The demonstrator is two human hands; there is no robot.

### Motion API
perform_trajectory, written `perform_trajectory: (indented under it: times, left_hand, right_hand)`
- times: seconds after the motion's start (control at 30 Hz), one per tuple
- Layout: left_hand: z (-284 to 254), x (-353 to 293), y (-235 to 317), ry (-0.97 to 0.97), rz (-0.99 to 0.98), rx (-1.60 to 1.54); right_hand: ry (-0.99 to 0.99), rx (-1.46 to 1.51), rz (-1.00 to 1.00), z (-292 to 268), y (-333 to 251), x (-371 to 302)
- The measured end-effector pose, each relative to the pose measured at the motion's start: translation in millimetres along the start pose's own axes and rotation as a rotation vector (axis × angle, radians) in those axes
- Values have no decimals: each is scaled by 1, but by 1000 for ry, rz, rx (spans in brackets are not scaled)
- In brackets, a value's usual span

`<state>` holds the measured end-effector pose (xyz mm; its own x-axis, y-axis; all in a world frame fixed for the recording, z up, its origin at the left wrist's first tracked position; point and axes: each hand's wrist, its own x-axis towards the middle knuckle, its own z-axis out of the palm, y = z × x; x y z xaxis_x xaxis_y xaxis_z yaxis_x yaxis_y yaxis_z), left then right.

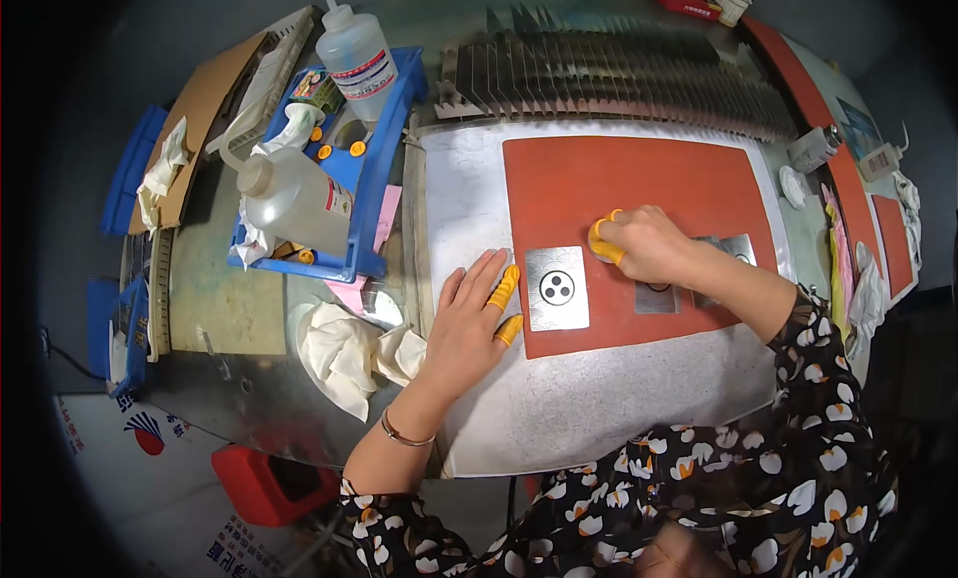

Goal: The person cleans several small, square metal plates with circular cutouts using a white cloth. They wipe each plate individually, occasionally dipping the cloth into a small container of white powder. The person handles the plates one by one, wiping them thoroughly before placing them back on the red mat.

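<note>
Two hands are present: one left hand [467,319], one right hand [644,241]. The left wears two finger cots [504,289]; its wrist, one bracelet [404,434]. One mat [629,179] bears at least three plates [539,317], some partly hidden. One blue tray [401,99] holds two large bottles [297,204] and at least four orange caps [357,149].

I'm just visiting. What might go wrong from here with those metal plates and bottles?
The left fingers are close beside the metal plate with three dots on the red mat; a nudge might shift it.
The right forearm reaches across above other metal plates, so it might brush them.
The nearer squeeze bottle stands in a crowded blue tray; a bump could perhaps tip it.
</note>
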<state>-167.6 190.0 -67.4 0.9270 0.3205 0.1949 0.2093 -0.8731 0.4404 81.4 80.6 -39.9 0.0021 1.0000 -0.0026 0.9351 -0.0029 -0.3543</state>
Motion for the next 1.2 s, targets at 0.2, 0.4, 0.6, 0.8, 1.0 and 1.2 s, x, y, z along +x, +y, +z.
perform_trajectory:
  times: [0.2, 0.4, 0.6, 0.8, 1.0, 1.2]
  left_hand:
    - [3, 1, 1, 7, -6, -13]
    - [2, -1, 1, 14, 3, 10]
    - [6, 1, 0, 28, 12, 0]
    - [4, -4, -1, 46, -7, -21]
    - [4, -2, -2, 42, 22, 3]
    - [5, -2, -2, 63, 15, -9]
  right_hand:
    - [61, 53, -120, 15, -13, 15]
    - [43, 31, -230, 23, -32, 41]
    - [83, 36, -185, 20, -21, 20]
    - [-20, 86, -222, 21, -24, 10]
    - [-38, 51, -196, 22, -44, 17]
    - [-75, 61, -225, 25, -41, -9]
